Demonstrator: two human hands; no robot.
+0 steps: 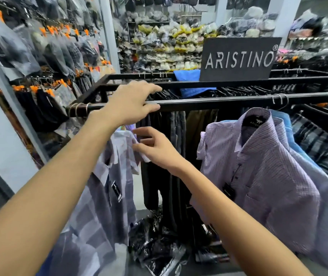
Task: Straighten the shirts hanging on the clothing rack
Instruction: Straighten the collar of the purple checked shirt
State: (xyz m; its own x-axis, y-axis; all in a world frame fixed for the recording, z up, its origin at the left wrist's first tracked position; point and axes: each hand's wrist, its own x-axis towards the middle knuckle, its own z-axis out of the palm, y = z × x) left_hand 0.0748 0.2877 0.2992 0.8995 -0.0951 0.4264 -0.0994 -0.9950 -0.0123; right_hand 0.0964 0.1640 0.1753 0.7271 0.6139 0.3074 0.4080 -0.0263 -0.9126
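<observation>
Pale checked shirt (107,192) hangs below the black rack rail (228,101), toward its left end; the fabric looks light, soft and limp, so I judge the stiffer collar or the hanger the best places to hold. Left hand (131,104) lies over the rail just above the shirt, fingers curled loosely round the bar, not on cloth. Right hand (155,148), just under the rail, pinches the white collar edge between thumb and fingertips.
</observation>
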